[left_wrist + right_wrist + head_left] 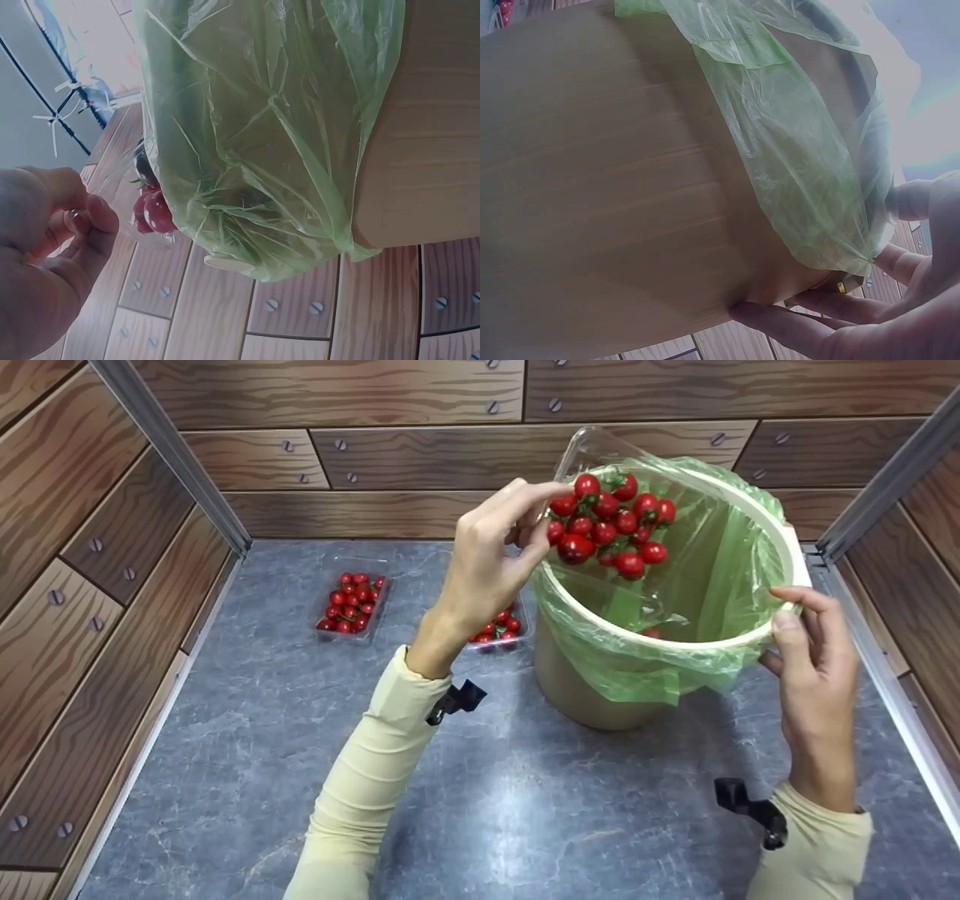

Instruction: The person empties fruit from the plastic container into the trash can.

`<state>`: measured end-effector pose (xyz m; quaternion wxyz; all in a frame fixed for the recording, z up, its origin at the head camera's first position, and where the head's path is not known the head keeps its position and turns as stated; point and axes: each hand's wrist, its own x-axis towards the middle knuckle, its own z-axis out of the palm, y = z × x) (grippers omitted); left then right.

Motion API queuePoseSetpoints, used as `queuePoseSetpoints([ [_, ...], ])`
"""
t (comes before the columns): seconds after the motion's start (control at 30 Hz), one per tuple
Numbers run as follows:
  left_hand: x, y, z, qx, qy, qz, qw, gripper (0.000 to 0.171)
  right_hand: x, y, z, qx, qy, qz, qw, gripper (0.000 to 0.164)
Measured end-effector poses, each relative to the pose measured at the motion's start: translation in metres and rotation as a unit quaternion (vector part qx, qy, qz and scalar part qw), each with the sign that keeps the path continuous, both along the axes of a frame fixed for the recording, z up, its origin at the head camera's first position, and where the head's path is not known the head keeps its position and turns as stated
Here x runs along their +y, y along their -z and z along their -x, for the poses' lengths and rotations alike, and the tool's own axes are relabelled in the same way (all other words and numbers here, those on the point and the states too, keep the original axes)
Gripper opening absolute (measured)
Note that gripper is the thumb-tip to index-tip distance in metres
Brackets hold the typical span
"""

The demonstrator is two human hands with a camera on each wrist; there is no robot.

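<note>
Left hand (pixel 491 547) pinching tomato tray (pixel 604 521) above bin (pixel 581 697); right hand (pixel 817 660) gripping right rim (pixel 790 551). Tray apparently tilted; open room to its right.

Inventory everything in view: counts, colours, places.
tabletop: 1, marbled grey, beneath
bin: 1, beige, right of centre
bag: 1, translucent green, lining the bin
containers: at least 3, clear, one tilted over the bin, others on the tabletop left of it
tomatoes: many, red, in those containers
unclear item: 1, red, inside the bin
panels: several, brown wood-patterned, back and sides
bars: several, grey, at corners and edges
wrist mounts: 2, black, at the cuffs
sleeves: 2, pale yellow, on both arms
left hand: 1, bare, pinching the tilted container
right hand: 1, bare, gripping the bin's right side
</note>
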<state>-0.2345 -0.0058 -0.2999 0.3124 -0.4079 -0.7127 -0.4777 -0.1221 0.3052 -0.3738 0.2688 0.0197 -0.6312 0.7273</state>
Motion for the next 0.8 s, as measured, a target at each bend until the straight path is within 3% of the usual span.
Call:
queuePoseSetpoints([
  [0.8,0.0062,0.0062,-0.0026,0.061,-0.035,0.027,0.9972,0.041,-0.0002,-0.0003,0.0001,-0.007,0.010,-0.010,1.000,0.029],
])
